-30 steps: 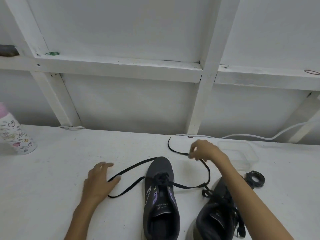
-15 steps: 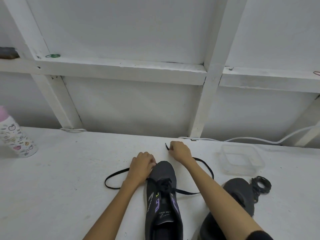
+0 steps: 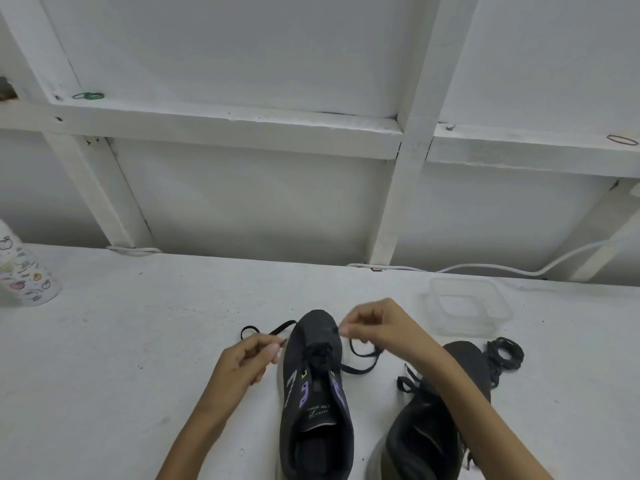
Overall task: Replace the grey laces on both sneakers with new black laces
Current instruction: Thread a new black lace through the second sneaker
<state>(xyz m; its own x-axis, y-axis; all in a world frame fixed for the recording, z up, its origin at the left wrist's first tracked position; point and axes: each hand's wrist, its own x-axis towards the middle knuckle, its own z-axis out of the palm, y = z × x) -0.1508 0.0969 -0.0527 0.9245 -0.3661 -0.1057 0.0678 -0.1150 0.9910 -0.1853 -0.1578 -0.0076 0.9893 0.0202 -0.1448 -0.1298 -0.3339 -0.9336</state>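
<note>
Both hands are pulling back from beyond the toe and are now flanking the centre sneaker (image 3: 317, 393), which is lying toe-away on the worktop (image 3: 138, 341). The left hand (image 3: 249, 362) is pinching one end of the black lace (image 3: 360, 358) between thumb and fingertips, with slack looping out to its far side. The right hand (image 3: 377, 327) is pinching the other end just over the toe. The lace seems to be passing only through the lowest eyelets, so lacing of this shoe is looking barely begun. The second sneaker (image 3: 436, 420) is sitting to the right, its dark laces hanging loose, and a coil of laces (image 3: 505, 353) is lying beside its toe. Next, each tip is probably needing to be crossed over and aimed into the following eyelet, with both halves kept even and untwisted.
</note>
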